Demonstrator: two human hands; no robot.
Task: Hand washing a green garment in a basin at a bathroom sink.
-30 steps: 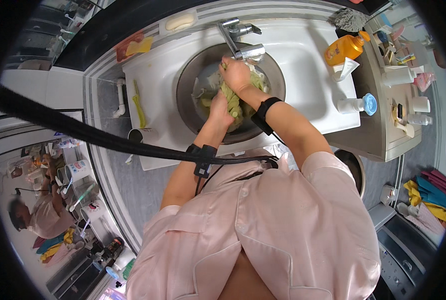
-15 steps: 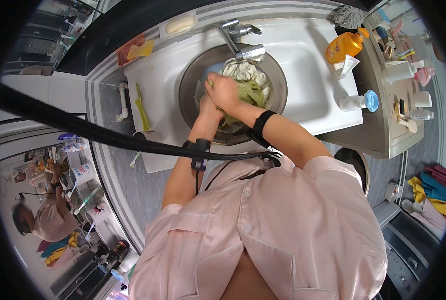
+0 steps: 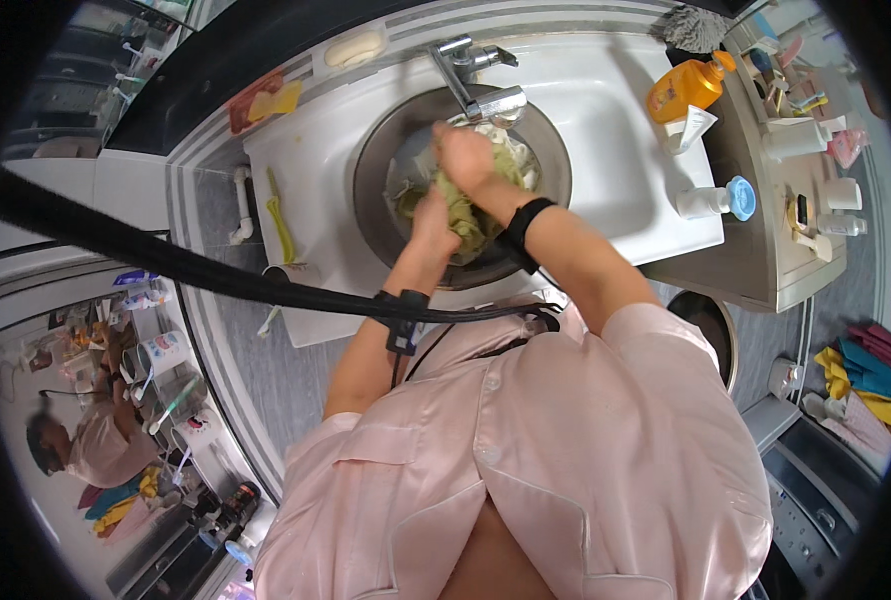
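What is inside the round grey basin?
The basin holds green cloth, gripped by the left hand and right hand, and white cloth. Anything beneath the cloth and hands is covered.

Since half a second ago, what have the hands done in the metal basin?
The right hand moved forward, toward the faucet; the left hand shifted right. Both stay on the green cloth. The metal basin, faucet and orange pump bottle stayed put.

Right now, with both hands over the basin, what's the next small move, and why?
I'd probably push the right hand down toward the left hand, rubbing the green cloth between them: it's bunched up, both hands are on it, close together, and the basin lies underneath.
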